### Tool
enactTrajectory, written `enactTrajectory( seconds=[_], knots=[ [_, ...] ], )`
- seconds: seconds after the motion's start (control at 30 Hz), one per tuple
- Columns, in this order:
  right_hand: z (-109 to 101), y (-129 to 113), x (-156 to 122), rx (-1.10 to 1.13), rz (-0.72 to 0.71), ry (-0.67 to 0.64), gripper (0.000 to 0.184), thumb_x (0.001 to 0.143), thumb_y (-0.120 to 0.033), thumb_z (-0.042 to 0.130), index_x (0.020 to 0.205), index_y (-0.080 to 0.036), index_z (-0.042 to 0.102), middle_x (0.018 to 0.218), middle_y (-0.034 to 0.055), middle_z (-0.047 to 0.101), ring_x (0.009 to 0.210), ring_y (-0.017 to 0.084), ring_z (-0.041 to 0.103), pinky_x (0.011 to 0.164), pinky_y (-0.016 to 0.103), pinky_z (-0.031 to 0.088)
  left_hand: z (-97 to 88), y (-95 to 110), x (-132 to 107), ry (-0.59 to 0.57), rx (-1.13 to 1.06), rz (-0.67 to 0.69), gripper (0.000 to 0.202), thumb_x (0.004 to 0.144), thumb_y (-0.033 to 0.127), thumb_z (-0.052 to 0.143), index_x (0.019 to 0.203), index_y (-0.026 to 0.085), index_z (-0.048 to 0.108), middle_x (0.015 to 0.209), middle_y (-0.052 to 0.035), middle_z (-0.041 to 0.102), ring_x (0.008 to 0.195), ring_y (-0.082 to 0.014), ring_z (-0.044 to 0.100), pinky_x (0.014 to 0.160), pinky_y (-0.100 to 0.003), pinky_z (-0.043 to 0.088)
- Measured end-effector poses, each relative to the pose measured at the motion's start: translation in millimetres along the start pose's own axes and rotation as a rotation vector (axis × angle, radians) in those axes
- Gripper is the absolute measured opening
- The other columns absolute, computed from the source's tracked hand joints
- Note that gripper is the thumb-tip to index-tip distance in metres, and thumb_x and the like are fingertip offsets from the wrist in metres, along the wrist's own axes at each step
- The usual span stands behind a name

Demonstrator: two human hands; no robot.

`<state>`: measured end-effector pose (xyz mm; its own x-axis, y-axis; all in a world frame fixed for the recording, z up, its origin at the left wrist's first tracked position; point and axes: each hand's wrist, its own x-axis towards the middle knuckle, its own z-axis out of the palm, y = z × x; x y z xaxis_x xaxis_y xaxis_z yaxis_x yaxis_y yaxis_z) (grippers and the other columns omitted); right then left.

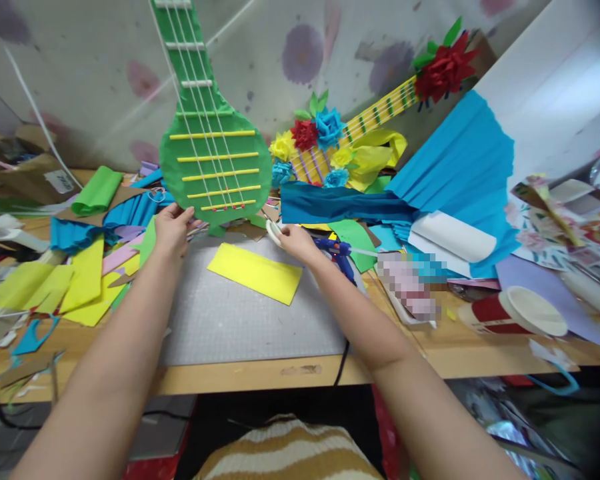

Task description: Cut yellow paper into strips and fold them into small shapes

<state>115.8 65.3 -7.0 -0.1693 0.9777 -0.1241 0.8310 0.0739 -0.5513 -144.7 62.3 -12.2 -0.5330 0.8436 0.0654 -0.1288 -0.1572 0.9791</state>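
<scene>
Left hand (pixel 173 230) pinches the guitar (pixel 215 157) at its bottom edge, holding it upright; right hand (pixel 296 243), just below-right of the guitar, closes on a white tool (pixel 274 232) — its kind unclear. Yellow sheet (pixel 255 272) lies below the guitar. Best a firm, steady pinch — clear of the strings (pixel 200 133).

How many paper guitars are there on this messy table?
2. The green guitar stands upright, its lower edge gripped by the left hand. The yellow guitar, decked with paper flowers, leans to its right. Clutter may hide more.
</scene>
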Motion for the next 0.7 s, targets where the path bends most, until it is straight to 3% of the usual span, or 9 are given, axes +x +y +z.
enactTrajectory(
  seconds=[0.1,0.17,0.3,0.5,0.7],
  knots=[
    [4,16,-14,0.256,0.103,0.003,0.028,0.083,-0.033,0.043,0.098,-0.016,0.059,0.084,0.0043,0.068,0.076,0.016,0.062,0.065,0.024,0.044,6.2,-5,-5,-0.032,0.038,-0.023,0.02,0.064,0.011,0.064,0.083,0.016,0.064,0.086,-0.0009,0.067,0.069,-0.0102,0.063,0.06,-0.02,0.054],
    [6,25,-24,0.323,0.098,-0.002,0.029,0.083,-0.034,0.041,0.098,-0.016,0.059,0.085,0.0031,0.068,0.075,0.014,0.062,0.065,0.023,0.045,11.6,-10,-6,-0.07,0.057,-0.04,0.022,0.062,0.01,0.065,0.083,0.016,0.064,0.087,-0.0023,0.068,0.073,-0.0122,0.064,0.064,-0.022,0.055],
    [4,35,-41,0.152,0.118,0.036,0.034,0.08,-0.045,0.048,0.094,-0.017,0.057,0.097,0.0068,0.066,0.086,0.019,0.062,0.07,0.026,0.046,25.4,-22,-7,-0.151,0.068,-0.094,0.028,0.06,0.012,0.066,0.088,0.016,0.065,0.091,-0.004,0.069,0.083,-0.0156,0.065,0.069,-0.025,0.056],
    [-1,41,-54,-0.109,0.157,-0.055,0.036,0.082,-0.04,0.046,0.103,-0.012,0.053,0.109,0.019,0.063,0.1,0.028,0.061,0.078,0.031,0.045,44.3,-33,-5,-0.177,0.102,-0.171,0.031,0.058,0.013,0.067,0.089,0.016,0.064,0.091,-0.0053,0.069,0.081,-0.0161,0.066,0.067,-0.027,0.056],
    [0,47,-60,-0.103,0.138,-0.011,0.034,0.082,-0.039,0.045,0.106,-0.014,0.05,0.103,0.0158,0.065,0.096,0.028,0.062,0.077,0.033,0.046,49.6,-34,-3,-0.236,0.12,-0.166,0.034,0.057,0.013,0.068,0.091,0.014,0.063,0.092,-0.008,0.068,0.083,-0.0179,0.065,0.074,-0.032,0.055]
  ],
)
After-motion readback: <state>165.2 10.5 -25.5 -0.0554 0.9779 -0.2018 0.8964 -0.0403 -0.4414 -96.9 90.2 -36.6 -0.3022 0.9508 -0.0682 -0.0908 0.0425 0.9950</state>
